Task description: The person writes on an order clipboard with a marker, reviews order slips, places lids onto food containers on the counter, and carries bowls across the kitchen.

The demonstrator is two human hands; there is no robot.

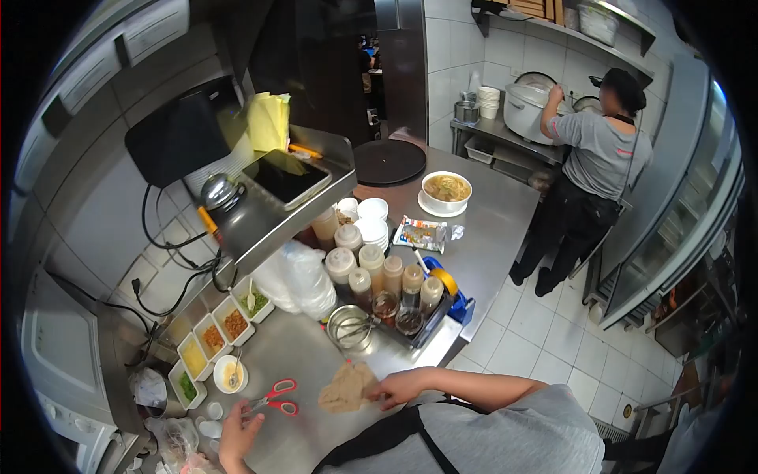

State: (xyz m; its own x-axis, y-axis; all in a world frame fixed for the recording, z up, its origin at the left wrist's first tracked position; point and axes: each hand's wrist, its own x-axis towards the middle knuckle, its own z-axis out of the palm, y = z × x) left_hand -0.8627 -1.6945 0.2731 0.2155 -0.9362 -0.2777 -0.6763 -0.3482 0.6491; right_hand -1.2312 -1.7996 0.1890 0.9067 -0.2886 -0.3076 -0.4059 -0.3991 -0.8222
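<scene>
My left hand (238, 436) is at the lower left of the counter, fingers apart, next to the blade end of red-handled scissors (282, 397). The scissors lie on the steel, their handles pointing right. With bent fingers, my right hand (401, 387) grips the right edge of a crumpled brown cloth or paper napkin (347, 388); which of the two I cannot tell. Just beyond my left hand is a small white bowl (230, 374) with a spoon in it. A metal pot (350, 329) holding utensils stands beyond the cloth.
Topping containers (213, 339) line the left wall. Several sauce bottles (371, 259) and a blue tape dispenser (456, 294) stand ahead. Farther back are a noodle bowl (446, 188) and a foil packet (427, 234). Another person (594, 150) works at a large pot (527, 110).
</scene>
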